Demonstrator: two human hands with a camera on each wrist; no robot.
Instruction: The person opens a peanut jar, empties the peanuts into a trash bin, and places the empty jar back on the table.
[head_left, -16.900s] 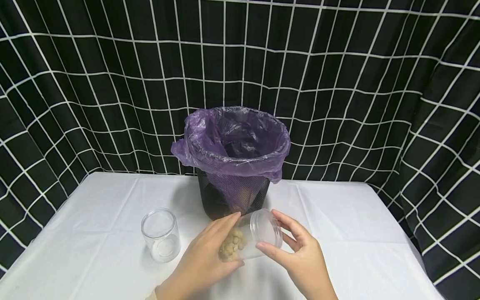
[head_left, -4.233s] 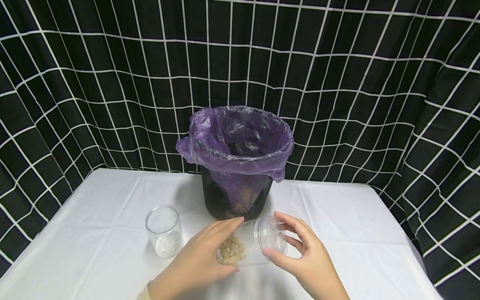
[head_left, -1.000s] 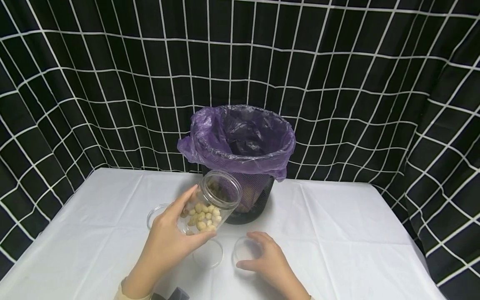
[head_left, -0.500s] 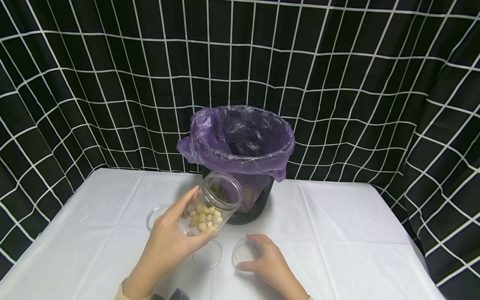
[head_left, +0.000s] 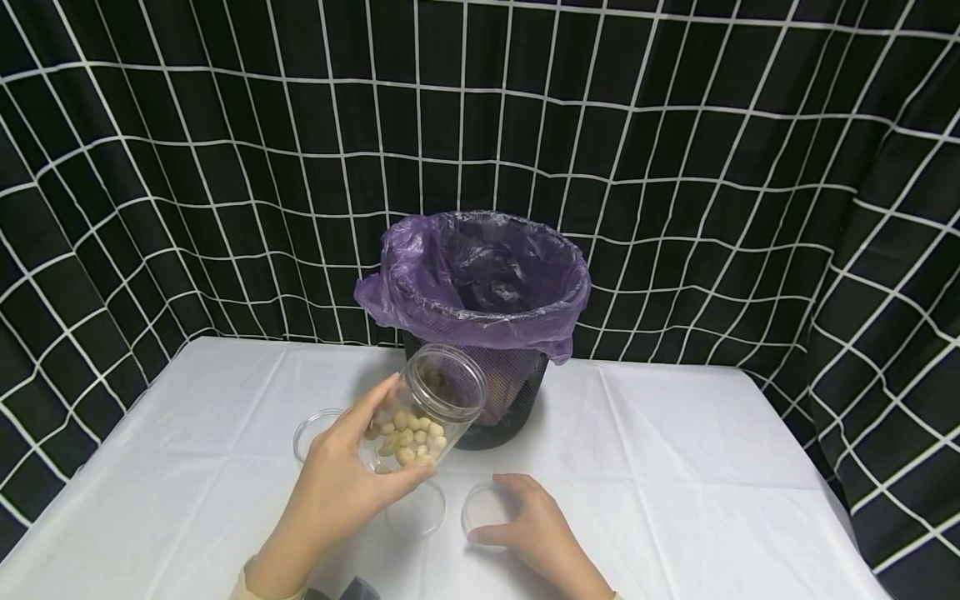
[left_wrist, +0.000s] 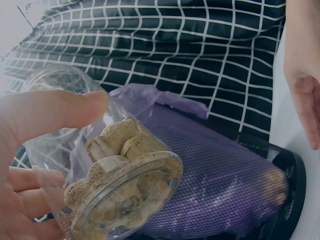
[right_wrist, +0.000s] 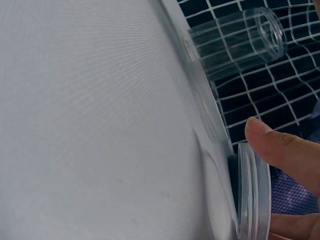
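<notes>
My left hand [head_left: 333,479] grips a clear jar [head_left: 467,423], tilted with its open mouth up and to the right. Beige, knobbly peanuts [left_wrist: 125,137] fill its lower part. My right hand [head_left: 534,521] pinches a clear screw lid [right_wrist: 255,195] by its rim, thumb on one side and fingers on the other, close over the table. Between the hands a second clear lid [head_left: 417,510] lies on the white cloth. A second clear jar [right_wrist: 235,42] stands open and empty; in the head view my left hand covers most of it.
Behind the held jar stands a black mesh bin [head_left: 517,408] lined with a purple bag [head_left: 495,329]. White cloth [head_left: 675,467] covers the table. A black curtain with white grid lines [head_left: 675,183] hangs behind and at both sides. A dark grey block [head_left: 360,589] shows beside my left wrist.
About four seconds ago the jar lay sideways, my right hand on its lid. Since then the lid has come off and the jar has tilted mouth-up. Both hands barely moved over the last second.
</notes>
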